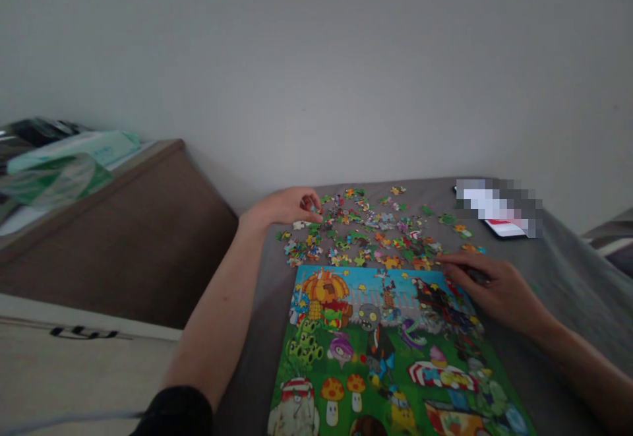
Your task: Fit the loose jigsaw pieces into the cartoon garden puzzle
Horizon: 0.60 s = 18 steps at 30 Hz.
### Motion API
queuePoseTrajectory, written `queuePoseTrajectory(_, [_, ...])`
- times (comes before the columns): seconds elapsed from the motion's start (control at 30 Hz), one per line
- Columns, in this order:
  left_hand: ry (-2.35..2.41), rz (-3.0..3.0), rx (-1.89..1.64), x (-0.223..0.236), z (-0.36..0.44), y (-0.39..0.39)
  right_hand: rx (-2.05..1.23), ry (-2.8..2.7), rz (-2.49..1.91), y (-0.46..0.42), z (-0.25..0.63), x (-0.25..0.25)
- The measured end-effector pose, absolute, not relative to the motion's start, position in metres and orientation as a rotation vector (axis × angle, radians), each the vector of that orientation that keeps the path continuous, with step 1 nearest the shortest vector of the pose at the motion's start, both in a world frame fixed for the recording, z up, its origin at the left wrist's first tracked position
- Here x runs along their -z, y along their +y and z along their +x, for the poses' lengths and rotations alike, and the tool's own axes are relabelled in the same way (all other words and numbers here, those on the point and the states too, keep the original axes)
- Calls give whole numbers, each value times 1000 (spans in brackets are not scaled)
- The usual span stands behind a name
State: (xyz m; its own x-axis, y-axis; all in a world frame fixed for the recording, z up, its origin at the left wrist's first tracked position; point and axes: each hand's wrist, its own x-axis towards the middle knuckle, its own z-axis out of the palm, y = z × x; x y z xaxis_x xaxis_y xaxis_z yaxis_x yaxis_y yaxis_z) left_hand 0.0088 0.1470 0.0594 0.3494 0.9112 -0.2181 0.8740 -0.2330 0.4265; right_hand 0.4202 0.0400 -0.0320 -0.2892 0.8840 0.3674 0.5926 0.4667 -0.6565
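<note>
Many small, colourful jigsaw pieces (390, 221) lie scattered on a grey cloth surface (270, 291). At their left side my left hand (291, 205) has its fingers curled towards the thumb, closed around what looks like a jigsaw piece (313, 210). My right hand (487, 284) is at the right front of the pieces, index finger stretched out and its tip at an orange piece (424, 263). No piece shows in its grasp. Below the hand lies a printed cartoon picture board (356, 350) with zombies, mushrooms and plants; the right hand covers part of its upper right edge.
A phone (504, 225) with a lit, partly blurred screen rests at the back right. On the left stands a brown wooden cabinet (123, 225) with green and clear plastic packaging (64, 165) on top. A plain wall (316, 80) closes off the back.
</note>
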Motion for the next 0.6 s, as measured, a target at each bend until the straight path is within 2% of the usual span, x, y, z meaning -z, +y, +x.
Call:
queuePoseTrajectory(0.1, [1512,2091,70,-49,6,131,-540,-2020,-1205,39,422,31])
queuePoseTrajectory(0.2, [1584,2059,79,-32,-9,108,-528,-2007,-1179,40,424,32])
queuePoseTrajectory(0.43, [1863,2127,-278,-7,-29,80,-527,-2021,-1188,38,424,27])
queuePoseTrajectory(0.6, [1888,2158,-442,6,-29,83,-530,-2006,-1236,37,425,28])
